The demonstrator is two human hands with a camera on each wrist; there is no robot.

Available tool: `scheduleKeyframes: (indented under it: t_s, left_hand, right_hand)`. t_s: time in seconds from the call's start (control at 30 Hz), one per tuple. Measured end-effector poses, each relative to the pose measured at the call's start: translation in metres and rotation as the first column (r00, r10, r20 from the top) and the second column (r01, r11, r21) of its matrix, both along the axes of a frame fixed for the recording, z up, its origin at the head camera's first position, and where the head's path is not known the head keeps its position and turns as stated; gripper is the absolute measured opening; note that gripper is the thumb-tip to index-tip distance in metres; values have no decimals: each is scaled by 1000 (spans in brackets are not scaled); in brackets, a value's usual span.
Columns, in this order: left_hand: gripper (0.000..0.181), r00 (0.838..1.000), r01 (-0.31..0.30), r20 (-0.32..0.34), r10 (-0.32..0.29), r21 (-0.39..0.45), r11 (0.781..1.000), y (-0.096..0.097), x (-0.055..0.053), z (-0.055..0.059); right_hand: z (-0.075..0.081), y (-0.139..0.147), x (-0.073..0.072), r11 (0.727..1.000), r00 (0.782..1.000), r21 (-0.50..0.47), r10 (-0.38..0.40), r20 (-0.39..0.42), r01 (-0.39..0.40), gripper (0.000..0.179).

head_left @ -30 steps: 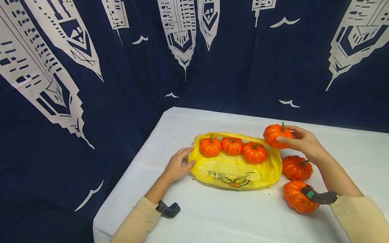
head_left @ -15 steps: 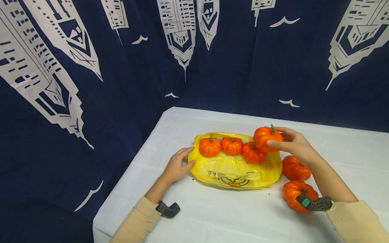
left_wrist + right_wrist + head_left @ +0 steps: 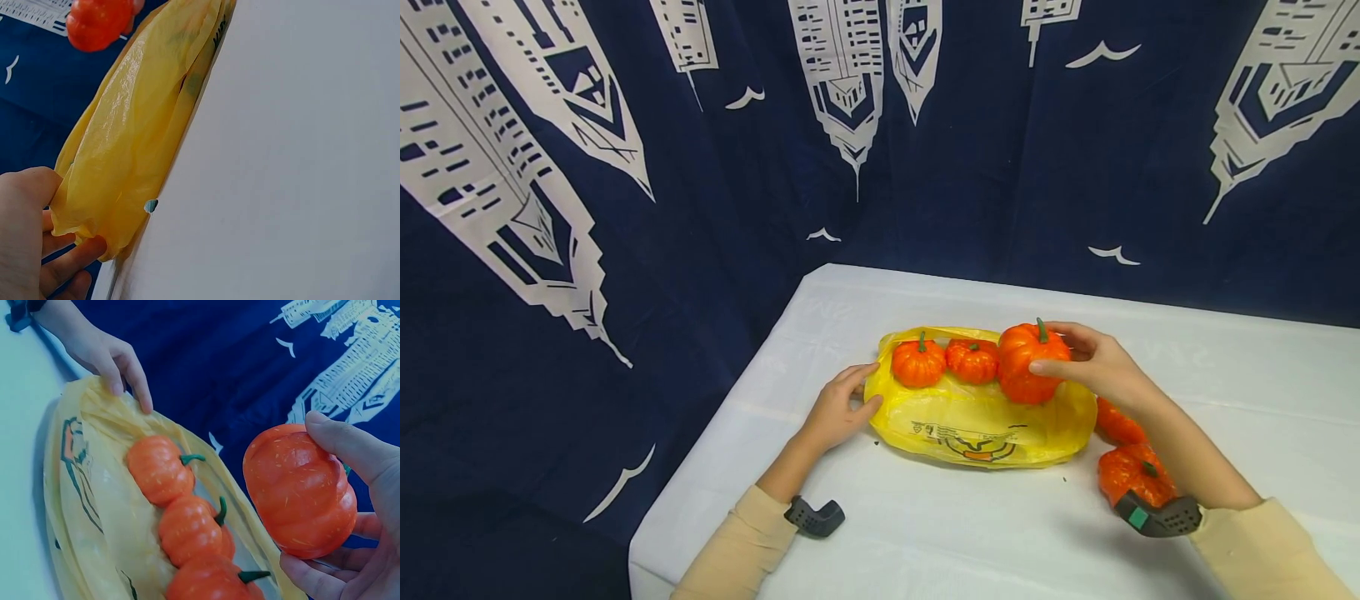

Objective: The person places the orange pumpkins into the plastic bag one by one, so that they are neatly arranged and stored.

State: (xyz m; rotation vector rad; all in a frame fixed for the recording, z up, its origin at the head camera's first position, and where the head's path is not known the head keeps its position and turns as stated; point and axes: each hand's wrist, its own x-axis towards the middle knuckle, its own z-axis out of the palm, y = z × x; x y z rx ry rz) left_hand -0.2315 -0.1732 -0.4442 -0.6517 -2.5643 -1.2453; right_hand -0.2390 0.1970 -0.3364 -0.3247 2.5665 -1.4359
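Note:
A yellow plastic bag (image 3: pixel 970 425) lies spread on the white table, its mouth wide around a row of three small orange pumpkins. The left pumpkin (image 3: pixel 919 364) and the middle pumpkin (image 3: pixel 973 361) show fully; the third pumpkin (image 3: pixel 212 581) is partly hidden in the head view. My right hand (image 3: pixel 1101 367) holds another pumpkin (image 3: pixel 300 490) between thumb and fingers, raised above the bag and overlapping the third one from the head camera. My left hand (image 3: pixel 842 408) holds the bag's left end (image 3: pixel 81 212) with thumb and fingers on either side.
Two more pumpkins sit right of the bag: a rear pumpkin (image 3: pixel 1117 422) and a front pumpkin (image 3: pixel 1135 477), both partly behind my right arm. A dark blue printed cloth (image 3: pixel 970 183) hangs behind the table (image 3: pixel 955 533). Each wrist wears a dark band (image 3: pixel 815 517).
My right hand has carried its pumpkin leftward and slightly toward me, from the bag's right rim to above the row. The left hand and the bag have stayed in place.

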Motion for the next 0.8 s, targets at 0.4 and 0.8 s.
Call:
scheduleKeyframes:
  t_s: [0.4,0.8]
  left_hand:
    - [51,1000,4,-17,-4,26,1000,0,0,0]
    - [50,1000,3,-13,-2,28,1000,0,-1,-1]
  right_hand:
    - [-5,-22,4,997,998,-64,35,45,-32,79]
    - [-23,-47,6,993,998,-99,66,21,-63,78]
